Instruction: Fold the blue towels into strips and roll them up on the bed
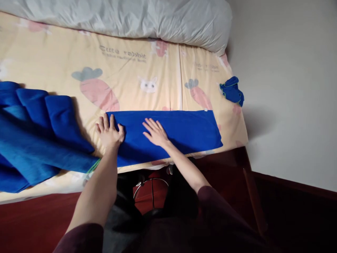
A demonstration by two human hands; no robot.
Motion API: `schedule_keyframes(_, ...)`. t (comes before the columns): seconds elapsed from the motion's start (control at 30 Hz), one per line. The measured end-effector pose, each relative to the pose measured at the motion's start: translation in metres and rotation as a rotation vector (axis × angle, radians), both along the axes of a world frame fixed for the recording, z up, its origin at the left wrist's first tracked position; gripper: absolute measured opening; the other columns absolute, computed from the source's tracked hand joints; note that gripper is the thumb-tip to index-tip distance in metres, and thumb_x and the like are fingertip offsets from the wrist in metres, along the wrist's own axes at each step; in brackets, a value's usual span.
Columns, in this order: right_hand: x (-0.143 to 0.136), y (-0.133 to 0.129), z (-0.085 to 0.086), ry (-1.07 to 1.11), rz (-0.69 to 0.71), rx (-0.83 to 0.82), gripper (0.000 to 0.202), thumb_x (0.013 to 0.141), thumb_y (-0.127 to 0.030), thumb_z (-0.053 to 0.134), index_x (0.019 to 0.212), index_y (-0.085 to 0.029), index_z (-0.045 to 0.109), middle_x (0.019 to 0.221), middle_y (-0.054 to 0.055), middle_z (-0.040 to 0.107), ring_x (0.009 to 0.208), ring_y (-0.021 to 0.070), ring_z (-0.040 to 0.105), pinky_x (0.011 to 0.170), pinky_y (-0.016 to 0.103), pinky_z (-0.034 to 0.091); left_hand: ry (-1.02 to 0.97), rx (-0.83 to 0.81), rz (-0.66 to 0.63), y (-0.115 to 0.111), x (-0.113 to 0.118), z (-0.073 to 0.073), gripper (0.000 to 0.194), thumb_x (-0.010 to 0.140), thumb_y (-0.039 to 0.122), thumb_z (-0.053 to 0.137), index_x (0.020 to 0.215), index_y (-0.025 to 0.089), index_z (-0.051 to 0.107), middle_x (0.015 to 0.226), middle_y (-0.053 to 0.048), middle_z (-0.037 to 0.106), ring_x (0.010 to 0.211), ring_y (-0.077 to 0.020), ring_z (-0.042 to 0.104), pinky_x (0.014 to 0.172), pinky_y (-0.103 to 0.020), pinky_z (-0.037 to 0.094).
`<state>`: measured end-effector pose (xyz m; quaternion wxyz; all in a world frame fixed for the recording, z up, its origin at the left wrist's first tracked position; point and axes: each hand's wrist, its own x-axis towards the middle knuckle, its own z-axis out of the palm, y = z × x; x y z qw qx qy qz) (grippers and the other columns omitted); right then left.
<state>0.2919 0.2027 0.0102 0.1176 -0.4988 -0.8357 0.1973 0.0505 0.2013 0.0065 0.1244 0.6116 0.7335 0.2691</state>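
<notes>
At nine o'clock lies a blue cloth pile [44,128], cut off by the frame; the left hand [109,135], splayed and gripping nothing, hides part of the nine o'clock end of the smooth blue cloth [189,130] at centre; on it the right hand [156,134] rests open, holding nothing, palm hidden; at two o'clock, a crumpled blue cloth [233,92], its shape hard to make out.

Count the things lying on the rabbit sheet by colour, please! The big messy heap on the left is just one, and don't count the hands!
Blue: 3 (flat blue cloth, small crumpled blue cloth, big blue heap)
Grey-white: 1 (puffy bedding)
Total: 4
</notes>
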Motion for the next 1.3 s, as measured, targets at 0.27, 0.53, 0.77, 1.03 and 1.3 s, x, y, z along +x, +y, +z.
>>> schedule_keyframes(0.27,0.186,0.034,0.0,-0.219,-0.471,0.007,0.064,0.112,-0.047,0.026,0.17,-0.018,0.026,0.177,0.006,0.02,0.166,0.0209,0.013,0.136,0.049,0.008,-0.022,0.028,-0.031,-0.001,0.003,0.006,0.067,0.104,0.04,0.044,0.163,0.008,0.04,0.173,-0.019,0.026,0.162,-0.0352,0.015,0.131,-0.061,0.003)
schedule_keyframes(0.53,0.24,0.042,-0.005,-0.302,-0.553,0.019,0.067,0.112,-0.047,0.02,0.171,-0.017,0.02,0.178,0.006,0.017,0.166,0.0208,0.012,0.136,0.048,0.008,0.012,0.012,-0.021,-0.003,0.005,0.011,0.069,0.104,0.045,0.039,0.163,0.008,0.04,0.173,-0.018,0.028,0.162,-0.0359,0.017,0.13,-0.06,0.006)
schedule_keyframes(0.77,0.288,0.046,-0.001,-0.335,-0.637,-0.02,0.067,0.112,-0.047,0.018,0.171,-0.015,0.022,0.178,0.007,0.019,0.165,0.0193,0.014,0.135,0.046,0.008,0.074,-0.002,0.0,-0.002,0.006,0.012,0.07,0.104,0.048,0.037,0.162,0.01,0.043,0.172,-0.018,0.032,0.161,-0.0356,0.022,0.13,-0.059,0.01)
schedule_keyframes(1.03,0.336,0.052,-0.005,-0.383,-0.708,-0.008,0.067,0.112,-0.048,0.014,0.17,-0.015,0.024,0.178,0.007,0.018,0.165,0.0199,0.015,0.135,0.047,0.011,0.064,0.022,0.001,-0.002,0.006,0.01,0.07,0.103,0.048,0.039,0.162,0.012,0.043,0.172,-0.016,0.033,0.161,-0.0356,0.024,0.13,-0.059,0.011)
schedule_keyframes(1.3,0.332,0.062,0.006,-0.435,-0.803,-0.01,0.068,0.111,-0.04,0.014,0.169,-0.006,0.021,0.177,0.015,0.017,0.166,0.0235,0.012,0.135,0.052,0.008,0.041,0.017,-0.008,-0.002,0.007,0.013,0.07,0.102,0.047,0.04,0.161,0.01,0.043,0.172,-0.017,0.032,0.161,-0.0379,0.023,0.129,-0.062,0.01)
